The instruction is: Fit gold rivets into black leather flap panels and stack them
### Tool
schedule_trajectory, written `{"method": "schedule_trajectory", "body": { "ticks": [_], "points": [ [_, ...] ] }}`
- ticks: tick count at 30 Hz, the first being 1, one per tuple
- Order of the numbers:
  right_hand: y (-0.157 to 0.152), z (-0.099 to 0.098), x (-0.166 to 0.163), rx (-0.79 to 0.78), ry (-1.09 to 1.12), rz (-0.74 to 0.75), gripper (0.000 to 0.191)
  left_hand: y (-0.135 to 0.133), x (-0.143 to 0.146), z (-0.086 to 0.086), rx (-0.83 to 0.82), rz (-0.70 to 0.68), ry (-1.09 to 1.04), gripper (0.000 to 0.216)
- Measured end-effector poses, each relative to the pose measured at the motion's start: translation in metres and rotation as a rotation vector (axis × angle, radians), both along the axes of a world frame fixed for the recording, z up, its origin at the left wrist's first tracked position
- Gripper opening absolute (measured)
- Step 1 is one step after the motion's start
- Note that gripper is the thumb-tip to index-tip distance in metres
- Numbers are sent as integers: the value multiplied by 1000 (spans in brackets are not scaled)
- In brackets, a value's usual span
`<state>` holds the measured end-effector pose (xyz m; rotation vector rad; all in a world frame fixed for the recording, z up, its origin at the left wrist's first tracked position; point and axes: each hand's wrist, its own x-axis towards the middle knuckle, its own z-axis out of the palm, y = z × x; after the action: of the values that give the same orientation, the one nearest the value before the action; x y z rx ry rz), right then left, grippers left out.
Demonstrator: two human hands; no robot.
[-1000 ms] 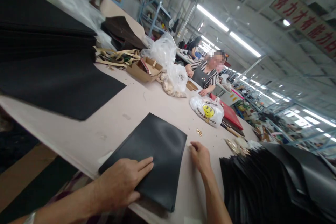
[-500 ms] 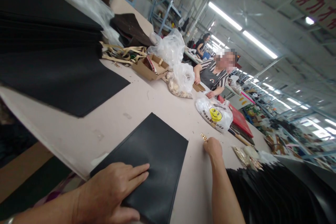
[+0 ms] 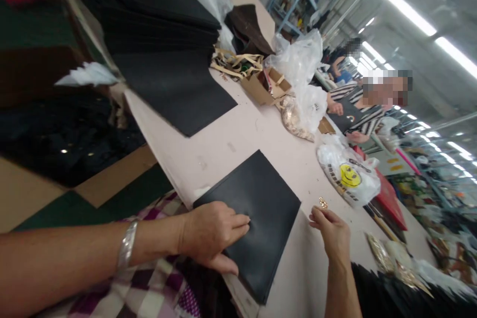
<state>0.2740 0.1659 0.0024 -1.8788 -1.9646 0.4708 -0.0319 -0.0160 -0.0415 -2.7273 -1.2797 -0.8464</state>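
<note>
A black leather-like panel [image 3: 266,198] lies flat on the pale table in front of me. My left hand [image 3: 214,233] rests on its left side, fingers stretched out and thumb apart near the lower edge. Beyond the panel's right corner, my right hand [image 3: 331,231] is held over the table with thumb and fingers pinched together. What the pinch holds, if anything, is too small to tell. Just past those fingertips lie small gold-coloured metal pieces [image 3: 323,202].
Black sheets [image 3: 160,35] are stacked at the far left; more black pieces [image 3: 391,288] stand at lower right. A smiley plastic bag [image 3: 350,175], a cardboard box [image 3: 257,90] and a bag of small parts [image 3: 294,119] sit farther back. A co-worker [image 3: 354,109] works across the table.
My view has swung left, so the scene sits farther right. My right hand has drawn back slightly from the gold pieces, its fingers pinched. The left hand stays on the panel.
</note>
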Motion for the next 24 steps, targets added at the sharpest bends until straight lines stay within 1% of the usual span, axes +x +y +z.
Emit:
{"method": "schedule_trajectory", "body": {
  "ticks": [2, 3, 4, 6, 9, 12, 14, 24],
  "points": [
    [-32, -3, -27, -102, 339, 61, 41, 0, 0, -2, -2, 3, -7, 65],
    [-48, -4, -42, -151, 477, 88, 41, 0, 0, -3, 1, 6, -5, 64],
    [-63, -5, -57, -192, 556, 120, 40, -1, 1, -3, 6, 8, -1, 63],
    [-87, -7, -83, -245, 540, 206, 35, -1, 1, -3, 18, 11, 9, 63],
    [-108, -8, -106, -284, 385, 355, 28, -2, 0, -3, 30, 6, 30, 61],
    [-112, -7, -113, -294, 263, 444, 24, -2, 0, -3, 38, -8, 53, 57],
    [-111, -6, -115, -313, 218, 464, 22, -2, -1, -3, 45, -8, 51, 55],
    [-92, -2, -127, -603, 208, 345, 23, -3, -3, -2, 17, -26, 40, 52]
  ]
}}
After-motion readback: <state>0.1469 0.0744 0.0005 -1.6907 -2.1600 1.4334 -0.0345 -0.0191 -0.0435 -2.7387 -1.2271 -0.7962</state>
